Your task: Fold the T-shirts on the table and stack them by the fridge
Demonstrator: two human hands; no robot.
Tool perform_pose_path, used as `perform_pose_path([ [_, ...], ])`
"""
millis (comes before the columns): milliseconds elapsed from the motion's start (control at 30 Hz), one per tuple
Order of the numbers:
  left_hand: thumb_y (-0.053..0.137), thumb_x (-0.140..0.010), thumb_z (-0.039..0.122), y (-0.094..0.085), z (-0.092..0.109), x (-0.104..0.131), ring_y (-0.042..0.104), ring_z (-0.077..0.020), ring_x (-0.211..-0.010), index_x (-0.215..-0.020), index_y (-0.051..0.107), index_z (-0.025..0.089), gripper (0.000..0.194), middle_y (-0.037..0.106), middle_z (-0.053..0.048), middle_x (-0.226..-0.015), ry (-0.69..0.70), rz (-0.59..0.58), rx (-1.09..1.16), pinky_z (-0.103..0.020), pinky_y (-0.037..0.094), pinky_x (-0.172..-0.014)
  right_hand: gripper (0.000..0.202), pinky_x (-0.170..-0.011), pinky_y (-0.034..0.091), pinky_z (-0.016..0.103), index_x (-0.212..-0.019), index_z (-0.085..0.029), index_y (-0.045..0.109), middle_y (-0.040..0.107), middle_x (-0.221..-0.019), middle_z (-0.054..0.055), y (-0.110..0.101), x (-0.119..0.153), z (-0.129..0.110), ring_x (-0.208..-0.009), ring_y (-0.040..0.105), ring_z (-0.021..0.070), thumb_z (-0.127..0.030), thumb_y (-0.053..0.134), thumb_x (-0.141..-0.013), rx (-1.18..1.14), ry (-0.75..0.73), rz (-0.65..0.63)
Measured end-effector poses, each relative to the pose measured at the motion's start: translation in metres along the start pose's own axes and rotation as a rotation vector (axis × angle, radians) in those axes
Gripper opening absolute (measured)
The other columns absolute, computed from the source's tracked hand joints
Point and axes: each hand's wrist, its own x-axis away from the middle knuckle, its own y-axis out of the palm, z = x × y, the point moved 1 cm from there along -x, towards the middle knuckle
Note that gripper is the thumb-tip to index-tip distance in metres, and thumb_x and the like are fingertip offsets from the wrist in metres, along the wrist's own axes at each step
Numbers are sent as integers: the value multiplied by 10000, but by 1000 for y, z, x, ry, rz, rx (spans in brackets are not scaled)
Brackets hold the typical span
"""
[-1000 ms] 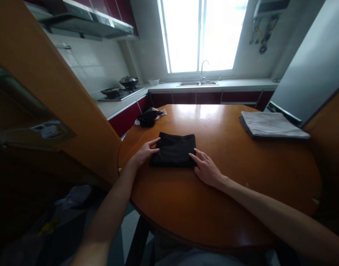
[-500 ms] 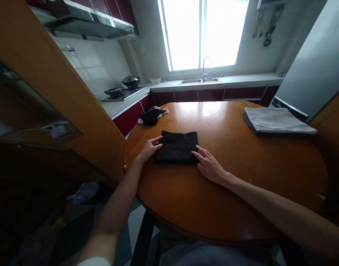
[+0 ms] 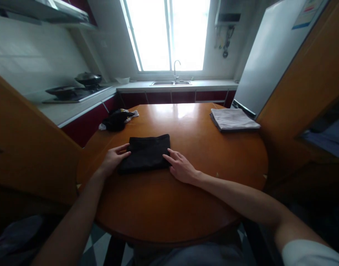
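Note:
A folded black cloth (image 3: 149, 152) lies on the wooden table in front of me, possibly a garment. Its far edge looks slightly raised at the right corner. My left hand (image 3: 114, 158) is at its left edge, fingers stretched out and apart, the tips touching the fabric. At the opposite edge, the spread fingertips of my right hand (image 3: 181, 165) rest on the cloth. Neither hand shows a closed grip. The undersides of the fingers are hidden.
The round-ended wooden table (image 3: 169, 207) bears a crumpled black-and-white cloth heap (image 3: 116, 120) at the far left. A stack of folded grey cloths (image 3: 234, 119) lies at the far right. Beyond are a sink (image 3: 171, 83), a stove with pans (image 3: 88, 78) and a fridge (image 3: 277, 51).
My view has turned to the right, so the whole scene sits further left. The black cloth looks slightly turned, its right side further away. Both hands remain at its sides.

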Motion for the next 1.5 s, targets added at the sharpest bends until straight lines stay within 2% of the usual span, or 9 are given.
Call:
perform_pose_path([
  [267, 814, -754, 241, 1, 4, 3, 759, -211, -862, -1174, 748, 221, 425, 777, -84, -1093, 27, 62, -62, -252, 623, -680, 593, -1197, 336, 459, -1501, -117, 476, 331, -1612, 202, -2, 0, -3, -1461, 339, 293, -122, 489, -908, 6, -7, -18],
  [467, 841, -725, 259, 4, -5, 0, 755, -241, -913, -1163, 751, 165, 457, 781, -114, -1061, 32, 69, 28, -339, 618, -820, 617, -1188, 358, 491, -1498, -153, 487, 357, -1608, 161, 1, 2, -2, -1449, 366, 290, -102, 484, -883, -15, -3, 14],
  [667, 873, -685, 320, 4, -10, 1, 710, -307, -1082, -1133, 764, 136, 497, 759, -145, -1148, 80, 62, 35, -424, 562, -971, 603, -1174, 384, 524, -1484, -165, 515, 363, -1604, 162, 4, 5, 0, -1445, 374, 300, -84, 451, -890, -20, -47, 46],
  [1000, 897, -640, 407, 4, -21, -4, 711, -322, -1062, -1163, 754, 114, 616, 763, -161, -1121, 98, 54, 101, -437, 565, -944, 571, -1169, 407, 513, -1491, -238, 515, 374, -1608, 102, 7, 8, 4, -1444, 389, 274, -97, 416, -947, -25, -118, 72],
  [1167, 883, -648, 418, 3, -25, -7, 724, -300, -988, -1185, 745, 110, 635, 775, -150, -1051, 102, 57, 68, -421, 576, -898, 564, -1176, 400, 498, -1496, -184, 503, 373, -1601, 140, 7, 7, 4, -1443, 387, 276, -96, 396, -950, -10, -121, 68],
  [1333, 852, -688, 391, 5, -26, -5, 723, -277, -926, -1204, 733, 116, 596, 773, -139, -1019, 105, 60, 9, -409, 581, -863, 561, -1168, 407, 513, -1506, -202, 491, 372, -1605, 129, 7, 7, 4, -1447, 385, 274, -111, 385, -962, -29, -123, 60],
  [1433, 802, -745, 341, 5, -21, -5, 714, -288, -964, -1239, 710, 102, 556, 757, -158, -1072, 98, 60, -36, -427, 572, -899, 522, -1168, 407, 512, -1500, -212, 499, 368, -1610, 120, 7, 8, 3, -1446, 387, 283, -174, 430, -984, -32, -121, 60],
  [1500, 761, -786, 319, 2, -12, -7, 692, -294, -1060, -1277, 685, 108, 540, 713, -174, -1216, 159, 123, -73, -428, 539, -979, 498, -1173, 399, 512, -1499, -225, 501, 387, -1602, 110, 4, 7, 2, -1447, 389, 287, -252, 462, -1003, -43, -114, 74],
])
